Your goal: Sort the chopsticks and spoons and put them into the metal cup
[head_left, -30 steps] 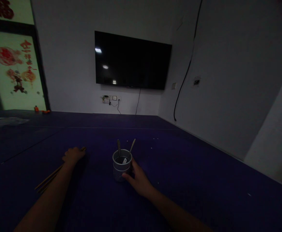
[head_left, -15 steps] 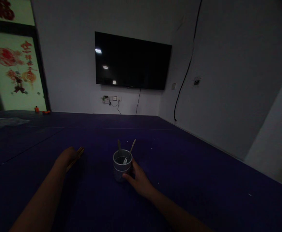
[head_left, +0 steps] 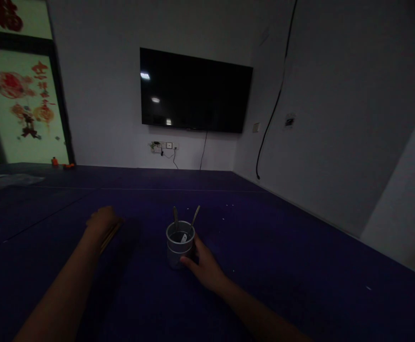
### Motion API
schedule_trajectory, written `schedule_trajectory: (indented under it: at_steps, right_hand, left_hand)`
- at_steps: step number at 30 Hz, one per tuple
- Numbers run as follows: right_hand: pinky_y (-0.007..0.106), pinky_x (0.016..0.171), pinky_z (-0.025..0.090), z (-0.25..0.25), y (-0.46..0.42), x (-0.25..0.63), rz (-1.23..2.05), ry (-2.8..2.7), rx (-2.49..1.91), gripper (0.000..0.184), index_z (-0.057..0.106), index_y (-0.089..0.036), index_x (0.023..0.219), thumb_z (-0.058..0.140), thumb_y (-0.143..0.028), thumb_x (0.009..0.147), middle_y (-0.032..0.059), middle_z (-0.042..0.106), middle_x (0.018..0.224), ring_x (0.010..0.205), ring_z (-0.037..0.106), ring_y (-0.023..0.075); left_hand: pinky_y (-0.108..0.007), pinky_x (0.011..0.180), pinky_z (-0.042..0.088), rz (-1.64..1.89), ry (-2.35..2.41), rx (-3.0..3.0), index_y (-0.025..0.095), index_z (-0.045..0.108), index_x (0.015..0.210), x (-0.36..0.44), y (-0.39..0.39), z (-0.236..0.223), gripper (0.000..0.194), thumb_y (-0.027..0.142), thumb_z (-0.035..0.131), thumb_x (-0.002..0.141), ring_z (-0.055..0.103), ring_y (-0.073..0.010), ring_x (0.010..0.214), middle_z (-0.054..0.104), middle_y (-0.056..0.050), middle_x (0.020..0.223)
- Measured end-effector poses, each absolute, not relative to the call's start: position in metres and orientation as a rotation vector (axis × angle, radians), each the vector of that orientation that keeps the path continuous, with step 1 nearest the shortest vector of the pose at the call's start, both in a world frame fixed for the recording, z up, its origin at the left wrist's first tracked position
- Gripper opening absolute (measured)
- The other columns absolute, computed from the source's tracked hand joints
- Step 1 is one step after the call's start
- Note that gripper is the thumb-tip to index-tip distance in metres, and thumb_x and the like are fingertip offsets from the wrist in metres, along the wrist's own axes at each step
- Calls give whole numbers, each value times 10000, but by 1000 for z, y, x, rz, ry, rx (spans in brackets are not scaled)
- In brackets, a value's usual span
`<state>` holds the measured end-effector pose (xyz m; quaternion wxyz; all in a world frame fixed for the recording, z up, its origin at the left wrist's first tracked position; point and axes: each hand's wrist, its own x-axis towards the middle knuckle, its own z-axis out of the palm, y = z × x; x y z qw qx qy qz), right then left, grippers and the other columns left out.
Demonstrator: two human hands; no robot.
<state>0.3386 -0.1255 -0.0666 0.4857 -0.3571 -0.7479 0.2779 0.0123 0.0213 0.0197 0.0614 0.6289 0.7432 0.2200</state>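
Observation:
A grey metal cup [head_left: 176, 256] stands upright on the purple surface, with my right hand [head_left: 207, 269] wrapped round its right side, thumb at the front. Two spoon-like handles, a left handle [head_left: 175, 218] and a right handle [head_left: 195, 216], stick up out of it. Inside the cup lies a small white piece [head_left: 183, 238], too small to name. To the left, my left hand [head_left: 102, 222] has its fingers curled over thin wooden chopsticks [head_left: 108, 239]. Their shafts show along the right side of the wrist; the hand and forearm hide the rest.
The purple surface [head_left: 282, 261] carries scattered white specks and seam lines. Clear plastic [head_left: 11, 180] lies at the far left, near small orange items [head_left: 55, 162]. A television [head_left: 195, 90] hangs on the far wall, and a black cable [head_left: 275, 107] runs down the right wall.
My left hand has shifted slightly left, and the chopsticks have swung from left of the forearm to its right side. My right hand and the cup stay in place.

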Motion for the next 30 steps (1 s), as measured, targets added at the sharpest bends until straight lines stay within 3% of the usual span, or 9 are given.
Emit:
schedule_trajectory:
  at_steps: [2,5,8,11,15,19,22,27,30]
  right_hand:
    - [489,1076,293,-66,-126,338,678,-1822,-865,759,181,-294,1450,617,-301,829,92,382,1431,1310,357,253]
    - [498,1073,292,-65,-126,338,670,-1831,-870,760,180,-281,1451,616,-312,829,101,382,1429,1308,360,258]
    - [509,1071,290,-65,-126,337,641,-1834,-868,751,180,-272,1450,606,-325,834,108,381,1430,1311,354,260]
    - [503,1069,295,-65,-127,337,613,-1836,-864,746,167,-277,1453,593,-321,843,104,367,1439,1315,348,255]
    - [504,1056,315,-66,-127,336,607,-1842,-865,733,190,-280,1444,600,-313,838,100,383,1427,1303,366,261]
    - [501,1047,328,-65,-127,336,605,-1839,-847,725,201,-286,1439,603,-308,837,95,391,1423,1292,382,263]
    - [498,1040,337,-64,-127,335,602,-1841,-831,754,176,-295,1448,610,-306,832,93,393,1422,1288,386,267]
    - [498,1037,342,-66,-125,334,629,-1830,-810,779,166,-309,1448,628,-290,822,87,404,1416,1279,398,266]
    - [511,1023,355,-70,-123,334,628,-1822,-836,785,153,-312,1449,626,-279,823,94,407,1412,1263,419,271]
  left_hand:
    - [-508,803,474,641,2210,1908,17,617,1026,28,15,38,611,394,738,560,537,-476,1075,591,-317,1136]
    - [-348,920,449,687,1849,2033,99,454,1290,59,-6,64,776,469,677,645,523,-311,1171,513,-196,1319]
    - [-344,972,409,681,1391,2092,117,286,1403,93,-35,79,979,547,681,616,446,-295,1249,418,-182,1404]
    - [-365,1006,369,594,1141,2100,103,126,1451,120,-56,79,1160,519,742,561,372,-302,1301,334,-210,1446]
    - [-440,1056,284,482,933,2135,168,22,1469,142,-61,67,1243,453,795,538,309,-320,1334,311,-209,1458]
    - [-454,1039,299,543,791,2076,170,75,1467,154,-59,56,1206,354,822,538,326,-324,1321,378,-218,1413]
    - [-450,976,370,561,718,1991,186,144,1452,160,-58,52,1135,289,819,546,430,-313,1248,456,-202,1355]
    - [-429,946,399,545,578,2035,183,469,1267,168,-58,48,717,265,776,624,551,-259,1111,594,-128,1209]
    - [-399,908,424,560,528,2084,166,578,1111,174,-60,48,493,265,748,659,585,-231,1036,645,-100,1109]
